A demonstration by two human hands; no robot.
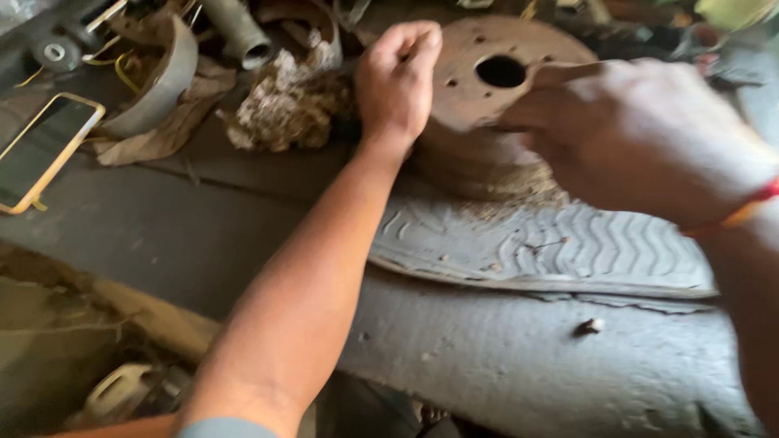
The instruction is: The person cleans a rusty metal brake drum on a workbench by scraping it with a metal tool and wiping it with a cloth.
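A worn grey tyre tread piece (pixel 552 243) lies on the worktop (pixel 187 235). Just behind it sits the rusty brake drum (pixel 487 89), tilted. The left hand (pixel 398 77) and right hand (pixel 641 134) each clamp its rim; a loosened grip could drop it toward the phone (pixel 40 150), far left of the drum.

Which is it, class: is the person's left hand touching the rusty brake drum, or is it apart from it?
Touching. The head view shows the left hand curled over the left rim of the rusty brake drum, with no gap between them.
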